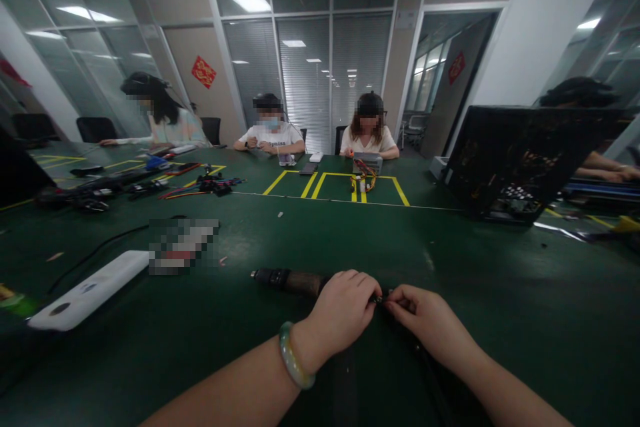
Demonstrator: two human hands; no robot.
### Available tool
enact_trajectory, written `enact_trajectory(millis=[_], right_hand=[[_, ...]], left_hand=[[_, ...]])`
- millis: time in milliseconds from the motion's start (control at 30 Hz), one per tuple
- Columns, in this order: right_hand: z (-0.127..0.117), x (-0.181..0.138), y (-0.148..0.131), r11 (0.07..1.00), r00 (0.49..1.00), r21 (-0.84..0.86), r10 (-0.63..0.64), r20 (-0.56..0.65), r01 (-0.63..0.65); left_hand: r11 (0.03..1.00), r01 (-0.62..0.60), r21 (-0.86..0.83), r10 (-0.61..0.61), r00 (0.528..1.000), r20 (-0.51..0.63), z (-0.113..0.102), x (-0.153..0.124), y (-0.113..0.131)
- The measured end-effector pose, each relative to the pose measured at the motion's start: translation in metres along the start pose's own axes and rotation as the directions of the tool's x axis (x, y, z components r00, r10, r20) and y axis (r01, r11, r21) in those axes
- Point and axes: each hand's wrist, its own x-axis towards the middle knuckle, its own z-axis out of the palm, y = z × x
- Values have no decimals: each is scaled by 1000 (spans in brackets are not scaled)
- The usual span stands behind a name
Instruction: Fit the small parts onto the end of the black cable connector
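A dark sleeved cable bundle point(293, 280) with a black connector at its left end lies on the green table point(350, 233) just in front of me. My left hand point(343, 313), with a pale green bangle on the wrist, is closed over the bundle's right part. My right hand point(430, 320) pinches a small dark piece at the spot where the two hands meet; what that piece is I cannot make out. More black cable runs down toward me beneath the hands.
A white power bank point(87, 290) with a black cord lies at the left. A black open computer case point(520, 160) stands at the right. Three people sit along the far edge among loose wires point(205, 185) and small parts, and another person's arm shows far right.
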Motion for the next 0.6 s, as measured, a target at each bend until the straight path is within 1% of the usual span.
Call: enact_trajectory(millis=[167,400,600], right_hand=[[1,1,2,1000,1000,-16,0,-8,0],[1,1,2,1000,1000,-10,11,-2,-11],[2,2,3,1000,999,-3,-20,-31,20]], left_hand=[[1000,18,-6,-18,1000,-2,1,-1,-1],[1000,-4,-19,4,1000,-5,0,0,-1],[1000,17,-25,-18,1000,-15,0,0,0]])
